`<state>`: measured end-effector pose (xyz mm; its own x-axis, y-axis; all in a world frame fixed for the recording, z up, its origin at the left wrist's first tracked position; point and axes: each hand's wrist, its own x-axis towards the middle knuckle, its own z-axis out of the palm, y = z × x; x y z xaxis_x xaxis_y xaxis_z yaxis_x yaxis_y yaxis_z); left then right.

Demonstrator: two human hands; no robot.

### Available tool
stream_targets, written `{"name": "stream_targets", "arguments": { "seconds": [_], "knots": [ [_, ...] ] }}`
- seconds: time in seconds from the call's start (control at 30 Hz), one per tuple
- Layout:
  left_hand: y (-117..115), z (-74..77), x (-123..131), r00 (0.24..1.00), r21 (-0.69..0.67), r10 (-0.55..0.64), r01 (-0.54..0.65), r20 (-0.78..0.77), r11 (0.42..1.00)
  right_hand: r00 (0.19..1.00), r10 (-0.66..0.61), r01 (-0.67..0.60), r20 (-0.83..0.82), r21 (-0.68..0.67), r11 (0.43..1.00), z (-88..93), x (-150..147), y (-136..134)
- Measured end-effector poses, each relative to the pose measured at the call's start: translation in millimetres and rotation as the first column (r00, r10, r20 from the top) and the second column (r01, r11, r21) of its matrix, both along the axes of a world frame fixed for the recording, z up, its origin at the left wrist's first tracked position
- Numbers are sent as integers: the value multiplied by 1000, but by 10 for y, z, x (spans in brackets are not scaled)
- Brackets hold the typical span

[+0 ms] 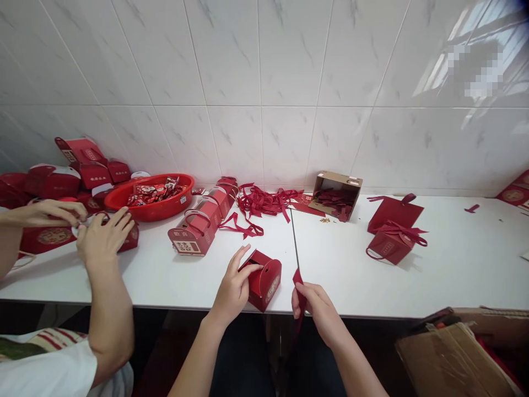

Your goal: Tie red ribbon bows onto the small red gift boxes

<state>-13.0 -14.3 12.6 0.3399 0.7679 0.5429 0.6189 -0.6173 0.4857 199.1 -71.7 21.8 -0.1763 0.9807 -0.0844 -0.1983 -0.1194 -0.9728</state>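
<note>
A small red gift box (268, 281) with a gold emblem on its end stands at the table's front edge. My left hand (235, 284) grips it from the left, with one finger reaching across the top opening and another stretched along the side. To the right of the box, my right hand (312, 300) is closed in a pinch on a dark red ribbon (298, 278). The ribbon's end sticks up above my fingers and the rest hangs down past the table edge. Behind the box lies a loose looped ribbon (243, 227).
A ribbon pile (268, 201) and a cardboard box (357, 193) of dark red pieces lie by the wall. Finished-looking boxes (198, 226) stand in a row left; a bow-tied box (392, 245) stands right. A co-worker's hands (99, 237) work near a red basin (177, 207).
</note>
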Motion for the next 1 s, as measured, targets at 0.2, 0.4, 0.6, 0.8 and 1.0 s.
{"name": "stream_targets", "arguments": {
  "seconds": [0.2,0.4,0.6,0.8,1.0],
  "knots": [
    [6,158,159,998,75,38,-35,-43,997,906,183,-265,-382,-174,948,-20,-188,317],
    [12,187,185,999,53,22,-20,-36,998,869,274,-403,-411,-272,874,-35,-240,445],
    [22,139,167,997,53,-1,5,-74,999,867,284,-428,-409,-321,845,-80,-269,488],
    [31,94,145,997,53,-14,19,-82,998,865,285,-436,-414,-336,835,-72,-271,482],
    [53,78,147,995,46,-74,77,-63,996,875,290,-425,-388,-326,844,-35,-336,519]
  ]
}}
